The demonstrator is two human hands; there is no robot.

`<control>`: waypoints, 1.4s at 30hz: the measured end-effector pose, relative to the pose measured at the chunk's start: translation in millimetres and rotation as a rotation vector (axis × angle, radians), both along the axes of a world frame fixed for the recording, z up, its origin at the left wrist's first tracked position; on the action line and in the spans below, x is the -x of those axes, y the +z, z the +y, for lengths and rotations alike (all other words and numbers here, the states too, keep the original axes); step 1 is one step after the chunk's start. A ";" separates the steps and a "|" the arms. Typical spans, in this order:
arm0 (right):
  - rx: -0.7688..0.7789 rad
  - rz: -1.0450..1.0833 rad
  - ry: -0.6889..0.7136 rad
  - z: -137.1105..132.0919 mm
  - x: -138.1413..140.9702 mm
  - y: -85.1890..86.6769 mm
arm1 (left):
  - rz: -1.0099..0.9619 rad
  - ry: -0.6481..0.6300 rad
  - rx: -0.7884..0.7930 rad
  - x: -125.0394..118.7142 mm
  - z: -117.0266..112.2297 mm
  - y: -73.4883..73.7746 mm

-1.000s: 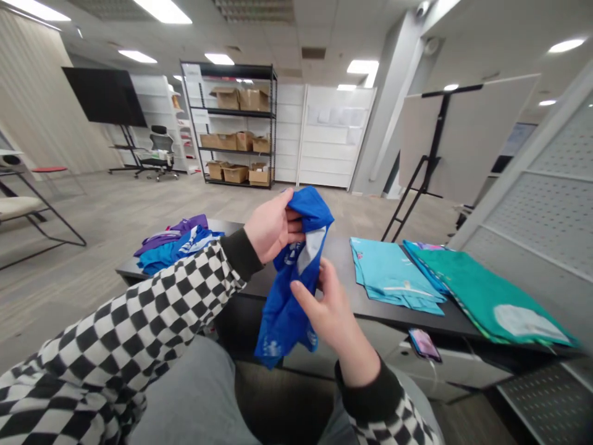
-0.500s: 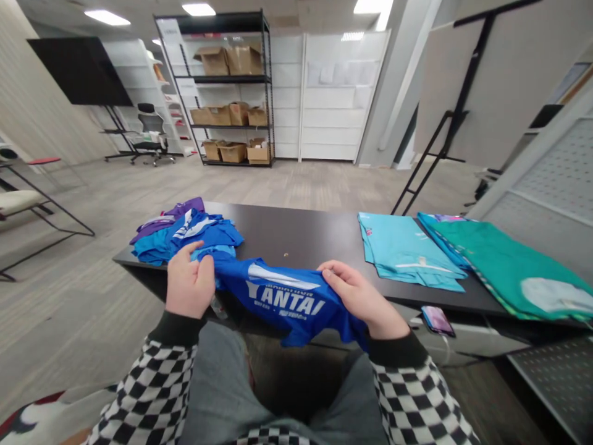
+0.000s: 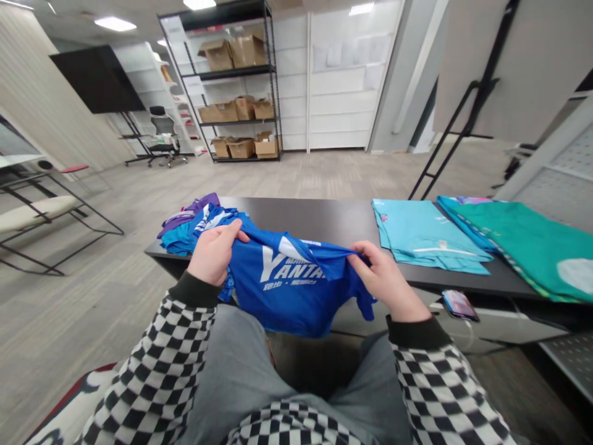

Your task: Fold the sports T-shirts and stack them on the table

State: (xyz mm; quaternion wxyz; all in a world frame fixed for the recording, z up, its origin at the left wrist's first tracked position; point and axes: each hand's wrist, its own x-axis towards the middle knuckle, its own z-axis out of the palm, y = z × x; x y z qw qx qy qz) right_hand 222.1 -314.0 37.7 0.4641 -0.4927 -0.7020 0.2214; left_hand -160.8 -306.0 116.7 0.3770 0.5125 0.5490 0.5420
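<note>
Blue jersey with white YANTAI lettering is held up in the air over the person's lap, just in front of the worktop's near edge, its lower part sagging loosely. The left hand is clamped on a bunched fold of the shiny fabric, and the right hand pinches an upper edge between thumb and fingers, the two hands well apart with the cloth pulled taut between them. Checked sleeves run back from both wrists. On the dark worktop, a heap of blue and purple garments lies just beyond the left hand; folded light blue shirts and a green shirt lie to the right. A phone sits low beside the right hand. Slick fabric could slip from that light pinch and drop, and a wide swing of the right arm could knock the phone
</note>
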 end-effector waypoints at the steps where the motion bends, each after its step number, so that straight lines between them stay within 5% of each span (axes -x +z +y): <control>1: -0.013 0.037 -0.023 3.1 -1.6 -2.6 | -0.043 -0.005 -0.015 -0.9 -2.8 2.8; 3: -0.006 0.130 -0.062 9.6 -5.6 -8.9 | -0.107 -0.054 -0.051 -1.6 -9.7 9.3; 6: 0.054 0.326 -0.111 18.1 -8.0 -19.1 | -0.057 -0.292 0.027 0.8 -17.8 17.3; 10: 0.135 0.534 -0.109 21.4 -6.3 -24.8 | 0.284 -0.482 0.214 3.4 -14.0 18.6; 14: 0.131 0.392 0.003 11.2 -15.0 -16.9 | 0.440 -0.437 0.198 0.0 -0.8 11.0; 18: 0.127 0.077 0.242 0.4 -21.1 -13.5 | 0.053 -0.350 0.179 -3.9 8.1 5.6; 25: -0.036 0.074 0.042 8.6 -13.9 -20.1 | -0.103 -0.220 0.080 -9.3 18.5 15.5; 35: 0.115 0.668 -0.156 30.9 -28.2 -37.6 | 0.216 -0.441 0.073 12.5 40.9 25.1; 42: 0.050 0.636 -0.275 33.7 -28.0 -38.5 | 0.282 -0.587 0.214 -1.8 46.7 30.9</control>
